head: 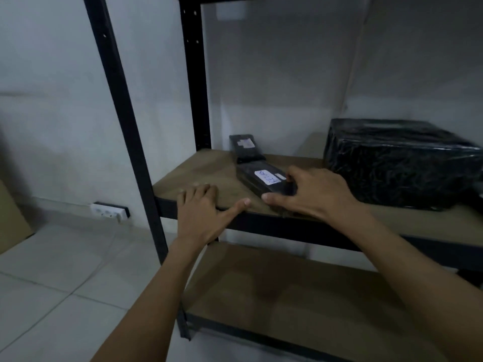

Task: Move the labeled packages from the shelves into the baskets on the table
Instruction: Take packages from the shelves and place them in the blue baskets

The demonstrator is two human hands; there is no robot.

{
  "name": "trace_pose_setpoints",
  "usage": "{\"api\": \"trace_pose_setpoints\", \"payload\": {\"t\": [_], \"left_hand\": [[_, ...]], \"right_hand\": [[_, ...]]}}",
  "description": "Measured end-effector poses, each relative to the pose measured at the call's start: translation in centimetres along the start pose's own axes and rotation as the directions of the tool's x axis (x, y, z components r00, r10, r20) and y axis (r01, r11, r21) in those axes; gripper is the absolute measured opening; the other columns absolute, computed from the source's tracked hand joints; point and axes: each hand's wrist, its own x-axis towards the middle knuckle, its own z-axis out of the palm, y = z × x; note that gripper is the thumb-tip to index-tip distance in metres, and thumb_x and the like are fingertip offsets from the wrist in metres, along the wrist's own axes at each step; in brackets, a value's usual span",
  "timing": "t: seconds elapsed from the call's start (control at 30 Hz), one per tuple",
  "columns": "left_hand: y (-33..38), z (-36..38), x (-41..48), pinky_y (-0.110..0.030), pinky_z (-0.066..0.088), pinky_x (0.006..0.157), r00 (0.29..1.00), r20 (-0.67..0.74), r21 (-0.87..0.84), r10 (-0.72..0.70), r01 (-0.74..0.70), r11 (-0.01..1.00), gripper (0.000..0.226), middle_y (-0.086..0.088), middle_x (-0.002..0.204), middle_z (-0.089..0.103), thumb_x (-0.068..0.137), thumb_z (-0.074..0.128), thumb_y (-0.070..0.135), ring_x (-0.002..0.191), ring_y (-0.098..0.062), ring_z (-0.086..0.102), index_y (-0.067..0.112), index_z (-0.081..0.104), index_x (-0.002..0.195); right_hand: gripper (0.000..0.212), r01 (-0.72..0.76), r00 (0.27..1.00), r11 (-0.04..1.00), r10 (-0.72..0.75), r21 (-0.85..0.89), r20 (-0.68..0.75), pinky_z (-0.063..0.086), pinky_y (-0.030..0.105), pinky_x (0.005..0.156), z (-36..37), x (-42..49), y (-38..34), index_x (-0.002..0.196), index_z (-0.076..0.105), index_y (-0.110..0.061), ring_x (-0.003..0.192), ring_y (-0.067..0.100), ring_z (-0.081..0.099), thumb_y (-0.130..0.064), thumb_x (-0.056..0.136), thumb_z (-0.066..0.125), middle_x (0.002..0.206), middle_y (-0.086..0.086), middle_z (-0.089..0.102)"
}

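Observation:
A long, flat black package (262, 178) with a white handwritten label lies on the brown middle shelf (209, 168) near its front edge. My right hand (311, 192) grips its near end, thumb on the front side and fingers over the top. My left hand (201, 207) rests flat on the shelf's front edge, fingers spread, holding nothing. A second small black package (245, 147) with a pale label stands upright behind the first. A large box wrapped in black plastic (400, 160) sits at the right of the same shelf. No baskets or table are in view.
The black metal shelf posts (125, 121) rise at left. A lower brown shelf (300, 296) sits beneath. A white power strip (109, 211) lies by the wall on the tiled floor. A piece of brown cardboard (10, 218) leans at the far left.

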Motion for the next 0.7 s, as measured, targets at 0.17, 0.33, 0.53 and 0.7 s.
{"api": "trace_pose_setpoints", "payload": {"t": [0.17,0.33,0.53,0.7], "left_hand": [[-0.1,0.0,0.3,-0.043,0.020,0.107,1.000,0.014,-0.054,-0.005,0.006,0.999,0.103,-0.008,0.136,0.052,0.063,0.019,0.093,0.126,-0.028,0.040,0.016,0.059,0.120],[-0.3,-0.1,0.4,-0.041,0.018,0.106,1.000,0.014,-0.074,0.003,-0.002,0.997,0.105,-0.005,0.135,0.051,0.062,0.016,0.093,0.126,-0.027,0.039,0.017,0.059,0.121],[-0.5,0.0,0.5,-0.040,0.018,0.104,1.000,0.022,-0.080,0.007,-0.005,0.997,0.105,-0.004,0.135,0.051,0.060,0.017,0.093,0.125,-0.026,0.039,0.017,0.060,0.118],[-0.6,-0.1,0.6,-0.040,0.019,0.103,0.999,0.034,-0.080,0.022,-0.019,0.997,0.109,-0.005,0.136,0.050,0.059,0.013,0.095,0.125,-0.027,0.038,0.016,0.060,0.118]], "right_hand": [[0.075,-0.014,0.989,0.992,-0.005,0.124,0.150,0.041,0.036,0.085,-3.2,0.2,-0.3,0.114,0.054,-0.032,0.110,0.025,0.055,-0.085,0.076,0.017,0.126,0.003,0.059],[0.059,0.250,0.940,0.967,-0.254,0.046,0.230,0.033,0.041,0.109,-4.5,2.5,1.6,0.142,0.030,-0.041,0.140,0.027,0.029,-0.018,0.092,0.050,0.157,0.001,0.019],[0.079,0.555,0.810,0.738,-0.374,-0.385,0.451,0.035,0.039,0.104,-3.8,2.9,0.1,0.147,0.003,-0.046,0.140,0.026,0.027,-0.022,0.091,0.054,0.158,0.000,0.015],[0.074,0.476,0.769,0.866,-0.324,-0.154,0.551,0.032,0.013,0.066,-5.1,3.4,-0.4,0.146,0.021,-0.042,0.108,0.017,0.046,-0.009,0.087,0.052,0.137,0.003,0.041]]}}
